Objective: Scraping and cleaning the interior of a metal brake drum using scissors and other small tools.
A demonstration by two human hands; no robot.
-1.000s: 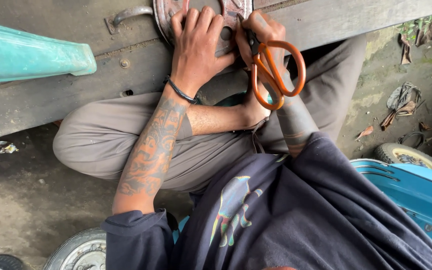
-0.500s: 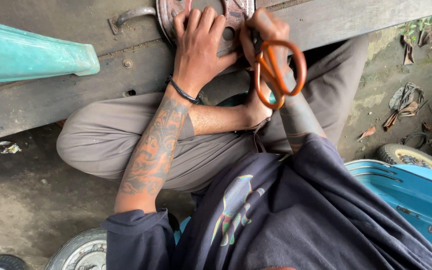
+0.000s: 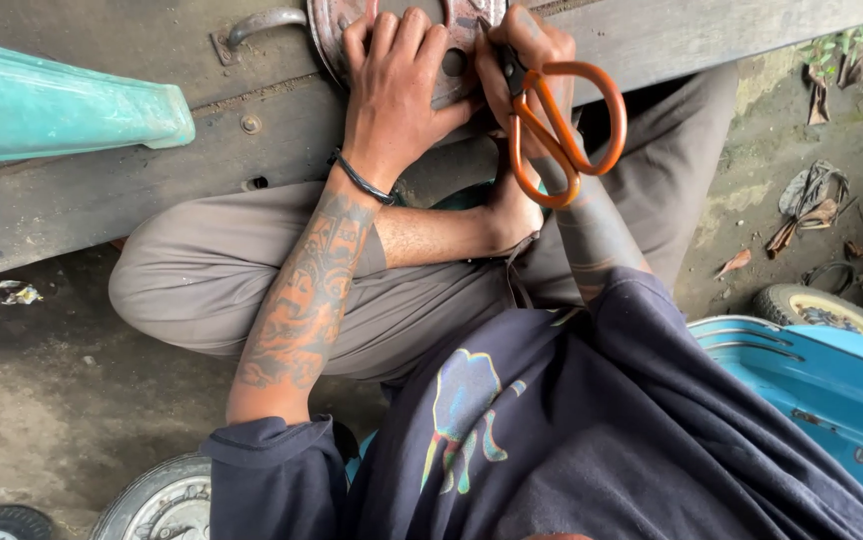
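One head-worn view looks steeply down, close over the lap; hands at twelve o'clock, ground at nine and three.

Two hands [image 3: 392, 100], one scissors [image 3: 562, 130], one disc [image 3: 327, 30]

A turquoise painted panel [image 3: 62, 105] lies at nine to ten o'clock across a grey wooden plank [image 3: 102, 190], which carries a curved metal handle [image 3: 262, 25] near eleven o'clock. Dry leaves [image 3: 812, 205] lie at three o'clock. A blue bodywork piece [image 3: 832, 400] fills four o'clock, with a small wheel [image 3: 827, 310] just above it. Another wheel [image 3: 157, 500] sits at seven o'clock.
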